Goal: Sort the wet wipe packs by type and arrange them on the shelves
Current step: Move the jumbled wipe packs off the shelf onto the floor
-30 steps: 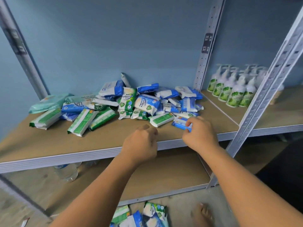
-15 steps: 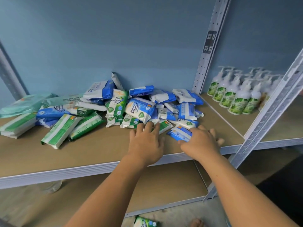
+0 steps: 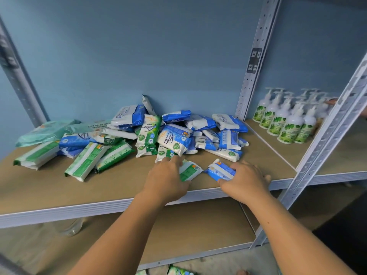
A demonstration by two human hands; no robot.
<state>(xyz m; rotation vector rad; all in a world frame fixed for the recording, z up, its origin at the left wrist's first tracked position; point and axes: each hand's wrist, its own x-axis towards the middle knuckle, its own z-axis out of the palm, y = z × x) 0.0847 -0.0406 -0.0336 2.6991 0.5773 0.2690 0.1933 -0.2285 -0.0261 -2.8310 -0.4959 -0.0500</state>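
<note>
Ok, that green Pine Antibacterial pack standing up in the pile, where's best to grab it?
Pinch the Pine Antibacterial pack across its upper end, coming from the front and above. It leans near upright on the pile with that end clear, while its bottom seems tucked among other packs.

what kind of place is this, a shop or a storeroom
Likely a stockroom or shop storage area, not certain. Metal shelving with slotted uprights holds a heap of wet wipe packs in a few repeated types, and the next bay carries rows of matching pump bottles.
</note>
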